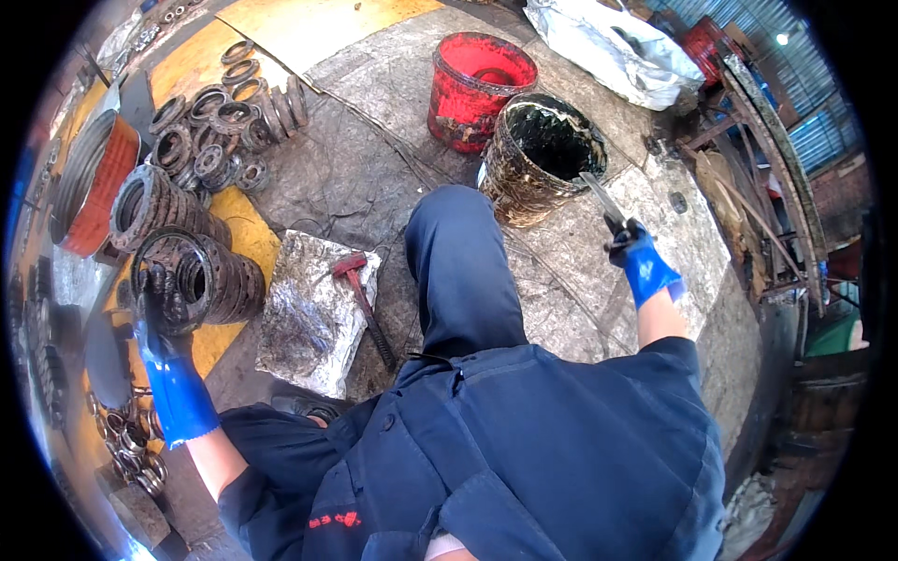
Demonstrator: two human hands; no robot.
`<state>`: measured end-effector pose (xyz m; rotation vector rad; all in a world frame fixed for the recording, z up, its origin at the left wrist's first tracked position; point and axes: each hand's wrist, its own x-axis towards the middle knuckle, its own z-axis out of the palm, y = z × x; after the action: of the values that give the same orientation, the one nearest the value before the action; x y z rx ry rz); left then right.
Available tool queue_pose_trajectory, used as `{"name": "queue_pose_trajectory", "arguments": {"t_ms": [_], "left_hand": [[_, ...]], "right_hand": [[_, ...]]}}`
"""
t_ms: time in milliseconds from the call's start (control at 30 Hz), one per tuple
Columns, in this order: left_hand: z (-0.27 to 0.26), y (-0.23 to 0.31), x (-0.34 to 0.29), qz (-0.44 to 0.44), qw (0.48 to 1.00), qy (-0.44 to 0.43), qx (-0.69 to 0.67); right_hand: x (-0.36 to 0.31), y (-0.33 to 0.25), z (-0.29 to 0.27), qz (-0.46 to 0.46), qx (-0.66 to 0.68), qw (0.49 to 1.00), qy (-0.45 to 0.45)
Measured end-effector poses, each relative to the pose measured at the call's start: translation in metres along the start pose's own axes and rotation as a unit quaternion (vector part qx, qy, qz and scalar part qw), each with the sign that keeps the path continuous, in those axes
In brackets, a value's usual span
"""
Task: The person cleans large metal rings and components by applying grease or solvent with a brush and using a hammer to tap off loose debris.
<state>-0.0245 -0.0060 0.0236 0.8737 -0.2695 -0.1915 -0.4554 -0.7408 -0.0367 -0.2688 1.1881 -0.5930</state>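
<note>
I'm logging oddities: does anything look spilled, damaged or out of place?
The dark bucket, left of the right hand, stands out: blackish and pale residue cakes its wall and rim. The silvery slab partly under the hammer is smeared dark. No clear spill shows.

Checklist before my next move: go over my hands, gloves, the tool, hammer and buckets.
1. Left hand on a ring: ok, it holds it beside the stacked rings.
2. Right hand on the flat tool: ok.
3. Tool tip clear of the dark bucket: cannot tell, they overlap in this view.
4. Hammer out of both hands: ok, it lies across the silvery block's edge.
5. Dark bucket and red bucket upright: ok.
6. Gloves clean: not ok, fingers blackened.
</note>
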Motion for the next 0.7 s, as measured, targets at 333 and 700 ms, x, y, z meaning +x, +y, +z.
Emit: {"name": "queue_pose_trajectory", "arguments": {"t_ms": [333, 700], "left_hand": [[0.005, 0.002, 0.004, -0.039, 0.997, 0.021, -0.065], [0.001, -0.006, 0.001, 0.044, 0.996, 0.024, -0.073]], "right_hand": [[-0.043, -0.02, 0.027, -0.114, -0.054, 0.989, -0.08], [-0.228, 0.332, 0.314, 0.16, -0.44, 0.696, -0.544]]}}
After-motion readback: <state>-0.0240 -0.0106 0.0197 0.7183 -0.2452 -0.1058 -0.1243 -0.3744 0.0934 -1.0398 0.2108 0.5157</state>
